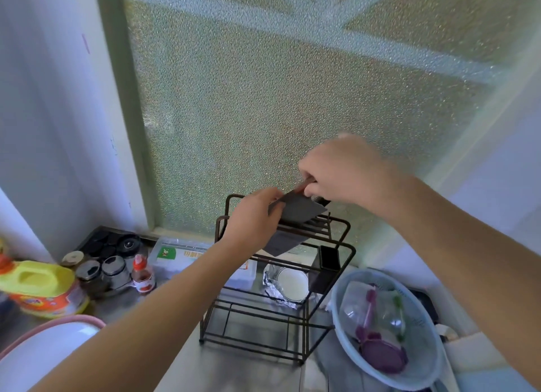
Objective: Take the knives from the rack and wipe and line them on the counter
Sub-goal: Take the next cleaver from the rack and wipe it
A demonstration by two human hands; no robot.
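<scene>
A large frosted window [292, 93] with pebbled glass fills the back, daylight glowing through it and pale bars showing faintly behind. Its frame [128, 128] is pale green. White walls [49, 113] flank it on both sides. Below runs a grey surface [234, 371], dim beside the bright pane.

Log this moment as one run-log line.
stage: lifting cleaver from rack | right hand: gripping handle | left hand: on blade | knives on counter: none visible
</scene>
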